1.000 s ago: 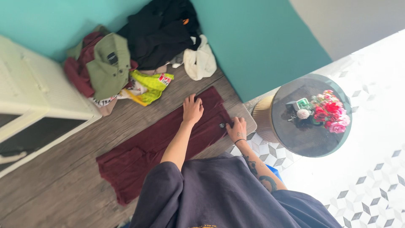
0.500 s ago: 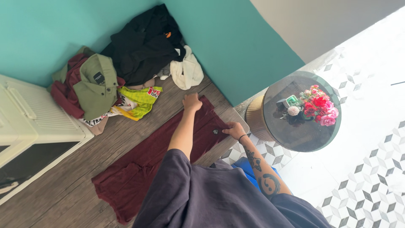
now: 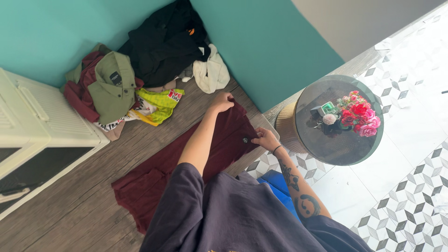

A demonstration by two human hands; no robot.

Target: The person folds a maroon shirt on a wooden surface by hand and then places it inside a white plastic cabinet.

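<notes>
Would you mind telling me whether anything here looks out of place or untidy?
Yes: a heap of clothes lies jumbled against the teal wall, unfolded and overlapping. The maroon garment, gripped at its far end by the left hand and right hand, lies flat.

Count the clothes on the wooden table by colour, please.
Maroon: 2, the maroon trousers pinched by both hands, and one maroon garment in the pile
Olive green: 1
Black: 1
White: 1
Yellow print: 1
Total: 6 that I can tell apart
</notes>
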